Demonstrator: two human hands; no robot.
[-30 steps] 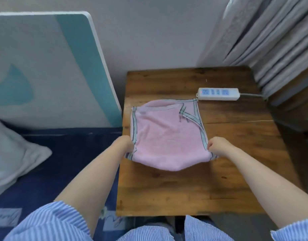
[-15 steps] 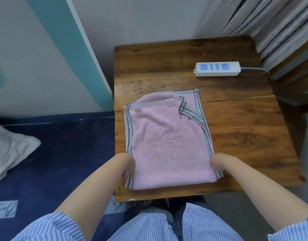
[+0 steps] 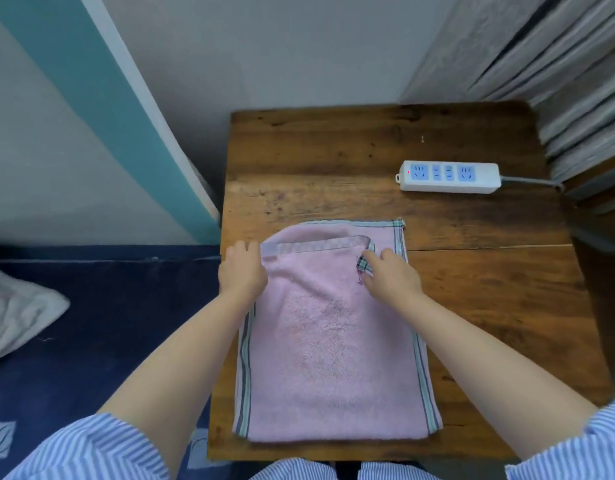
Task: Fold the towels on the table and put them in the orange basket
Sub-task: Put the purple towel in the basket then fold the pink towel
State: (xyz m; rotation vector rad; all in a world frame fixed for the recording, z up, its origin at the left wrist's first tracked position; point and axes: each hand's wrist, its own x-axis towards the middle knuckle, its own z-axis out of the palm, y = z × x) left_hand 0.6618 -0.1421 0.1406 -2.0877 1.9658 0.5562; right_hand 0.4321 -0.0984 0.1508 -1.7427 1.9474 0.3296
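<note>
A pink towel (image 3: 330,344) with grey-green striped edges lies folded on the wooden table (image 3: 489,306), its near end close to the table's front edge. The upper layer ends in a pale hem short of the far edge, and its right corner is turned in. My left hand (image 3: 243,270) holds the left end of that hem. My right hand (image 3: 392,276) pinches the turned-in plaid corner between thumb and forefinger. No orange basket is in view.
A white power strip (image 3: 450,176) with blue sockets lies at the table's back right, its cable running off to the right. Grey curtains (image 3: 559,64) hang behind. A teal and white board (image 3: 91,116) leans left of the table, above a dark blue surface with a white cloth (image 3: 15,313).
Both hands have let go of the towel's near corners and moved away from me to the far end of the upper layer. The towel lies nearer the table's front edge.
</note>
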